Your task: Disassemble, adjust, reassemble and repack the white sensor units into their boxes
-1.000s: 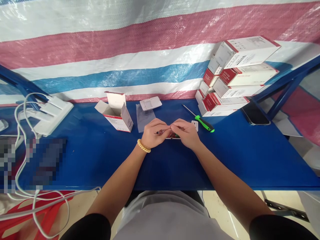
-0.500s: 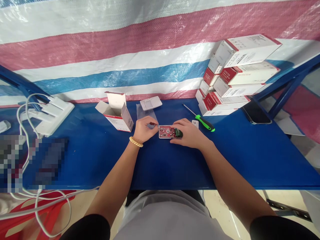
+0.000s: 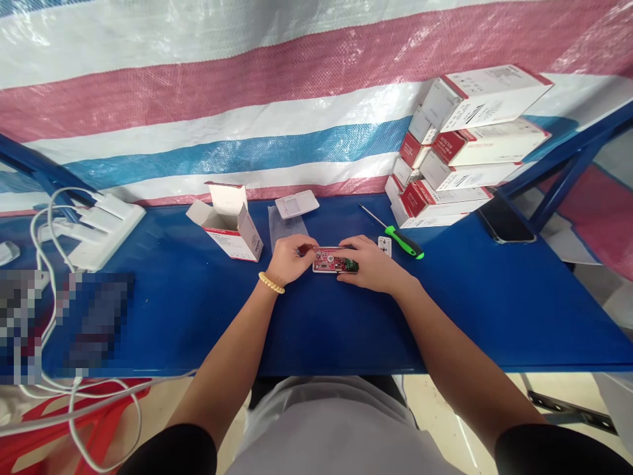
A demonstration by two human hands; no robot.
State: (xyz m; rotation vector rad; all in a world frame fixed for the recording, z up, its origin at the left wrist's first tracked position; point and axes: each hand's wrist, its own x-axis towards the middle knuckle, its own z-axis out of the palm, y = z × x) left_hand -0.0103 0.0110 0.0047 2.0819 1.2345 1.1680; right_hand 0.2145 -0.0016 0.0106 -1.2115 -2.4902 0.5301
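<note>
A red circuit board in a shallow white detector casing (image 3: pixel 326 268) lies on the blue table in front of me. My right hand (image 3: pixel 368 264) grips the casing's right end, its fingers and thumb around a dark green part (image 3: pixel 351 264). At the upper left corner, the thumb and fingers of my left hand (image 3: pixel 291 256) are pinched together against the board's edge. Anything small between those fingertips is hidden. Behind my left hand lie a clear plastic bag (image 3: pixel 285 225) and a white casing cover (image 3: pixel 297 204). A small white plate (image 3: pixel 384 247) rests just beyond my right hand.
A green and black screwdriver (image 3: pixel 404 242) lies right of the plate. An opened white and red box (image 3: pixel 232 231) stands at left, and stacked detector boxes (image 3: pixel 445 191) at right. A phone (image 3: pixel 507 219), a power strip (image 3: pixel 111 234) and white cables lie toward the sides.
My left fingertips have shifted slightly up and right onto the board's upper corner. My right hand keeps its hold, and the casing stays nearly in place.
</note>
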